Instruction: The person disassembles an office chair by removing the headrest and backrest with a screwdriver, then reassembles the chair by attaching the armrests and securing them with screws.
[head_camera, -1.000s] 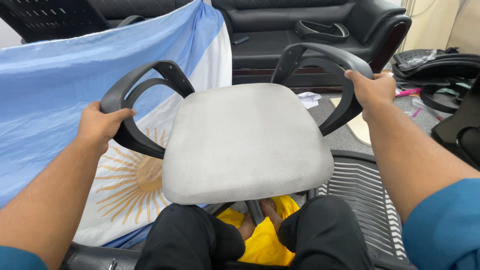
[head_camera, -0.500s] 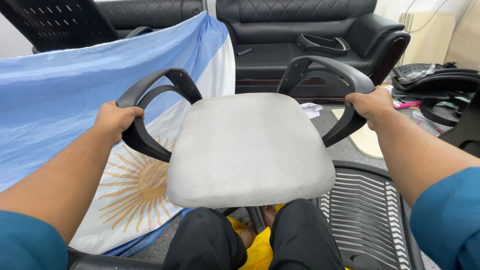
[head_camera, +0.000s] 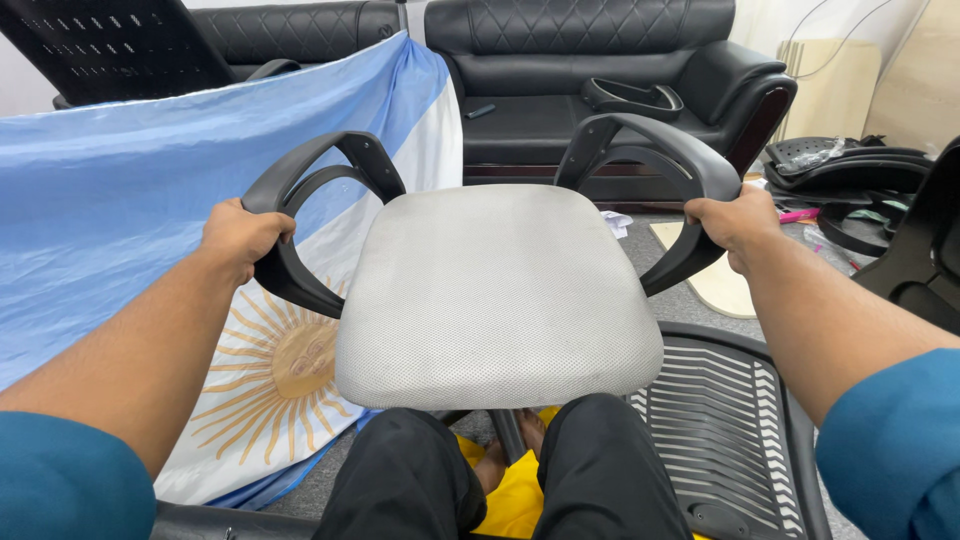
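Observation:
An office chair seat with a grey mesh cushion (head_camera: 495, 290) stands in front of me, above my knees. It has two black curved armrests. My left hand (head_camera: 243, 236) grips the left armrest (head_camera: 300, 190) at its outer bend. My right hand (head_camera: 737, 218) grips the right armrest (head_camera: 650, 150) at its outer bend. Both hands are closed around the plastic. The chair's post goes down between my legs and is mostly hidden.
A light blue and white flag with a sun (head_camera: 130, 200) hangs at the left. A black leather sofa (head_camera: 590, 70) stands behind. A black slatted chair back (head_camera: 720, 420) lies at lower right. More black chair parts (head_camera: 860, 170) lie at right. Yellow cloth (head_camera: 520, 500) lies below.
The seat has shifted slightly right and up in view as my head lifted. Both hands keep their grip on the armrests; my left hand sits a bit higher on its armrest.

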